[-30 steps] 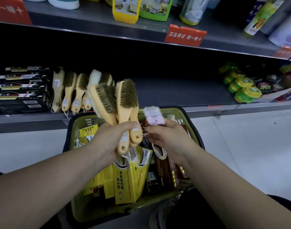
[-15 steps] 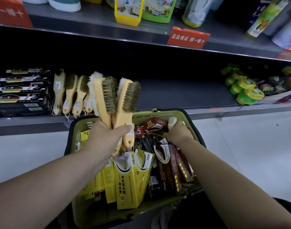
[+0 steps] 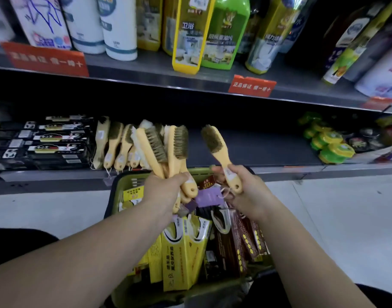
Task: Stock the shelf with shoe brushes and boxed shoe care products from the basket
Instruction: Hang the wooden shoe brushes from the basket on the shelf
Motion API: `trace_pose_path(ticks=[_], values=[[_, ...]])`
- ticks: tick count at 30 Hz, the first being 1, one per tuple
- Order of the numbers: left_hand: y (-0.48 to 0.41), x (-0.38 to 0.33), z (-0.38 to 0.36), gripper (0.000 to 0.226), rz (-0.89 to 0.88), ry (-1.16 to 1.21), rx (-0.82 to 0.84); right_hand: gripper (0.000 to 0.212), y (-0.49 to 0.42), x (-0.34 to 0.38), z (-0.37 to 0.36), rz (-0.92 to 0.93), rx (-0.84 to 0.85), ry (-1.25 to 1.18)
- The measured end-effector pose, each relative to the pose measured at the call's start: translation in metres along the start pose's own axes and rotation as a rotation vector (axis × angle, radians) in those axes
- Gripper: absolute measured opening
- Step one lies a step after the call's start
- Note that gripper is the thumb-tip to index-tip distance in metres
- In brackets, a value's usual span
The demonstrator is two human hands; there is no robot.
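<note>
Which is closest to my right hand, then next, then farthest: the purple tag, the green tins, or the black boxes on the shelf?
1. Purple tag, just left of the right hand.
2. Green tins, right end of the shelf.
3. Black boxes, far left of it.

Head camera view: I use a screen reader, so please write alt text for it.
The left hand grips a bunch of shoe brushes and the right hand holds a single brush, above a green basket of boxed shoe care products, facing a partly stocked shelf.
</note>
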State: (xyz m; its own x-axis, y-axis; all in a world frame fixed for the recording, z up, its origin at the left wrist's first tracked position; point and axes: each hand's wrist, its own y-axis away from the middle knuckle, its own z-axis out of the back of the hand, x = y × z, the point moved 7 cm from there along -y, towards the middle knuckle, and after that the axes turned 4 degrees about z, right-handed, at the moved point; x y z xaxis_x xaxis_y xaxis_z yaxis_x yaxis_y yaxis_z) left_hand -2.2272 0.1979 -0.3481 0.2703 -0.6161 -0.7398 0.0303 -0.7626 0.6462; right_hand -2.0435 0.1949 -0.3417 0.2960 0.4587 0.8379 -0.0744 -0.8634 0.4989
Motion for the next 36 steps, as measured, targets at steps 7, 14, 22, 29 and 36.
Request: trace_pose_path(ticks=[7,14,22,29,36], values=[[0.012,-0.028,0.024,0.031,-0.205,-0.048,-0.085,0.030,0.007,-0.004,-0.052,-0.005,0.208,-0.027],[-0.025,-0.073,0.070,0.036,-0.164,-0.186,-0.160,0.012,-0.050,-0.001,-0.077,-0.014,0.106,0.066],[-0.106,-0.078,0.107,0.032,-0.099,-0.310,-0.050,0.008,-0.164,-0.005,-0.103,0.000,0.026,0.244],[-0.150,-0.050,0.122,0.025,-0.043,-0.185,0.088,0.007,-0.232,-0.045,-0.108,-0.035,0.098,0.500],[-0.166,-0.043,0.120,0.043,0.001,-0.010,0.160,0.024,-0.235,-0.068,-0.106,-0.069,0.239,0.932]])
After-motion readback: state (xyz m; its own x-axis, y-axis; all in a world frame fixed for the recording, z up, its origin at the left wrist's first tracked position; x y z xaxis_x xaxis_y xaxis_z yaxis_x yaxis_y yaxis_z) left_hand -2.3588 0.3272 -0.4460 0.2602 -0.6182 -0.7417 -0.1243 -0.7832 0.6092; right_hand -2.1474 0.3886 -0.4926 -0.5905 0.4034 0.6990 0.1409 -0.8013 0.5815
